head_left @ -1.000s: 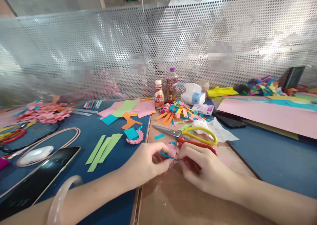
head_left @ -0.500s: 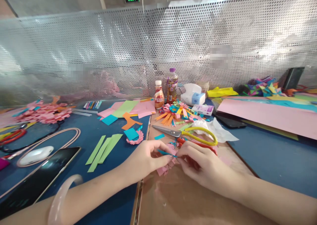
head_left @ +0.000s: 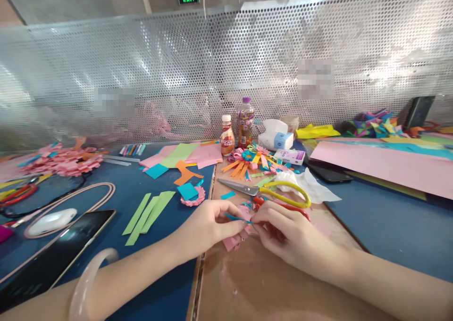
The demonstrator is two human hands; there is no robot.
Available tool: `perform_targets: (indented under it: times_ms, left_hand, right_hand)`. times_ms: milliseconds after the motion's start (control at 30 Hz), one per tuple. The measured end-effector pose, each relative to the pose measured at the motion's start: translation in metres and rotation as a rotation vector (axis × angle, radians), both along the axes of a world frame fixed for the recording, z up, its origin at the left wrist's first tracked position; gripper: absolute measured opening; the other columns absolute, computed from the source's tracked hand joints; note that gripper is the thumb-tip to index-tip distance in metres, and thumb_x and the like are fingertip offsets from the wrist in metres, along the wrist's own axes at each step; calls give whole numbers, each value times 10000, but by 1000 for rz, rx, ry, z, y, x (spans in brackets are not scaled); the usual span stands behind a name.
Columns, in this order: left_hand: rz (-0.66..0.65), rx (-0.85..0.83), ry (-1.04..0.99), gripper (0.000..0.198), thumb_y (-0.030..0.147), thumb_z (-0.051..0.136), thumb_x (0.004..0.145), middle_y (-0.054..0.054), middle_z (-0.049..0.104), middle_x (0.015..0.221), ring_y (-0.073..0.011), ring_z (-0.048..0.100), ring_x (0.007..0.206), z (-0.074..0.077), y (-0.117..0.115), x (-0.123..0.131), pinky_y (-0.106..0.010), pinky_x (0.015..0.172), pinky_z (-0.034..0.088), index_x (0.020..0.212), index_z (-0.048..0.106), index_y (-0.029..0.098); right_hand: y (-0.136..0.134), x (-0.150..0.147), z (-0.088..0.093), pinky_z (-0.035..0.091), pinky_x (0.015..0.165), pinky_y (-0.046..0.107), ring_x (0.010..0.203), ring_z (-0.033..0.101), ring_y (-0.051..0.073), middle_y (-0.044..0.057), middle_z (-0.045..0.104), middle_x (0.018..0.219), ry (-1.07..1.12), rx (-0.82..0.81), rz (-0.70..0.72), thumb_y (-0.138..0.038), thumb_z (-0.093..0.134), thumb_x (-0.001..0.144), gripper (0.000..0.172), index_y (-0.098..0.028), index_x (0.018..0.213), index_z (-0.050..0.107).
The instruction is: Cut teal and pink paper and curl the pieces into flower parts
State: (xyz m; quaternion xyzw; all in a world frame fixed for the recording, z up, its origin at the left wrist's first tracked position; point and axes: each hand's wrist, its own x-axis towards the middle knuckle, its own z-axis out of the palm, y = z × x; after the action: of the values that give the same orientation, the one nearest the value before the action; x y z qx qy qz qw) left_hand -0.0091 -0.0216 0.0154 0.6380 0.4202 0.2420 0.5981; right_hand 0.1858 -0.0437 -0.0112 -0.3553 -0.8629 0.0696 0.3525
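Note:
A thin blue paper strip [head_left: 234, 218] is pinched between the thumb and fingers of my left hand [head_left: 212, 224]. My right hand [head_left: 283, 229] closes its fingertips on the strip's other end, so the two hands almost meet. Below them lie pink paper scraps [head_left: 231, 243] on the brown board, partly covered by my fingers. Just beyond my right hand rests a pair of scissors [head_left: 247, 187] with one yellow and one red handle; the red one is partly hidden by that hand. A pink scalloped paper ring [head_left: 198, 199] with a blue paper square [head_left: 187, 191] sits beyond my left hand.
Green strips [head_left: 152, 215] and a phone [head_left: 60, 255] lie on the left. Paper flowers [head_left: 253, 158], two bottles [head_left: 227, 137] and tissues [head_left: 276, 139] stand at the back. Large pink sheets [head_left: 382, 163] are at right; a perforated metal screen [head_left: 219, 71] closes off the far side.
Almost nothing differs. Both hands keep the same pinch on the blue strip, and the phone's dark screen at left now shows faint digits.

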Motion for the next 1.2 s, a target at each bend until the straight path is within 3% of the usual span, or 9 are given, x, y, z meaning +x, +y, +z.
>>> perform_targets:
  times_ms: [733, 867, 1000, 1200]
  left_hand:
    - [-18, 33, 20, 194, 308, 590, 744, -40, 674, 743, -135, 610, 615, 0, -1, 0, -264, 582, 490, 850, 574, 146]
    - [14, 177, 108, 147, 276, 593, 730, -16, 662, 770, -120, 605, 636, 8, -6, 2, -237, 602, 485, 821, 593, 160]
    - [10, 283, 212, 100, 247, 549, 750, 15, 628, 671, -93, 569, 517, 16, -12, 4, -207, 517, 465, 809, 579, 172]
    - [-40, 581, 240, 93, 183, 532, 750, -7, 654, 827, -102, 599, 650, 10, -13, 1, -190, 596, 485, 803, 609, 186]
  right_hand:
    - [-4, -1, 3, 414, 568, 228, 604, 495, 105, 3, 549, 716, -2, -95, 0, -150, 446, 827, 121, -197, 850, 556]
    - [-3, -2, 3, 399, 548, 219, 594, 492, 99, -3, 547, 715, 41, -135, -2, -138, 462, 810, 121, -202, 847, 558]
    - [-4, -3, 6, 377, 535, 218, 588, 474, 96, -12, 532, 699, 33, -166, 9, -116, 461, 792, 113, -197, 812, 537]
    - [-7, -1, 8, 354, 531, 211, 588, 450, 87, -25, 518, 704, 15, -218, 32, -53, 474, 735, 160, -199, 791, 506]
